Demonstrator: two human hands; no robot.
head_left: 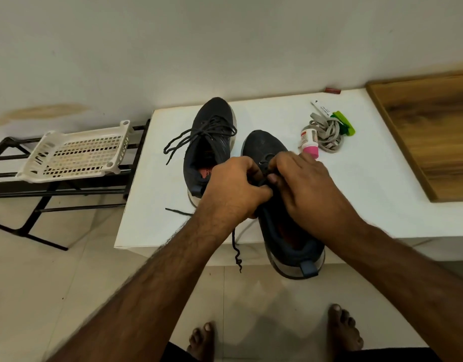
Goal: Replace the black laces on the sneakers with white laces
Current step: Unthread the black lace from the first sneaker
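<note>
— Start big: what's in front of us?

— A white table (pixel 355 184) fills the middle of the frame, wooden board (pixel 428 134) at the right edge, black rack (pixel 68 189) with a white perforated tray (pixel 76 152) at the left. Two dark sneakers on the table. The far sneaker (pixel 209 142) sits upper centre with its black lace (pixel 196 137) threaded but untied, ends trailing left.

— And the one being worked?

— The near sneaker (pixel 282 205), centre frame, heel hanging over the table's front edge. Both hands are on its eyelet row. The left hand (pixel 233 189) has its fingers curled, pinching the black shoelace (pixel 235 246), whose loose end dangles off the table edge. The right hand (pixel 303 184) is bent over the tongue, fingertips pinching at the lace too, as far as I can make out.

— The white laces?

— Upper right of the table, a pale bundle of flat laces (pixel 327 135), beside a small pink-capped bottle (pixel 309 142) and a green clip (pixel 345 124). Untouched, I'd judge.

— How will that lace handle?

— Soft, limp, light; it'll snag at each eyelet rather than slide. I'd say best taken right beside the eyelet and drawn through crossing by crossing. The shoe's light enough to shift, so one hand should pin it.
</note>
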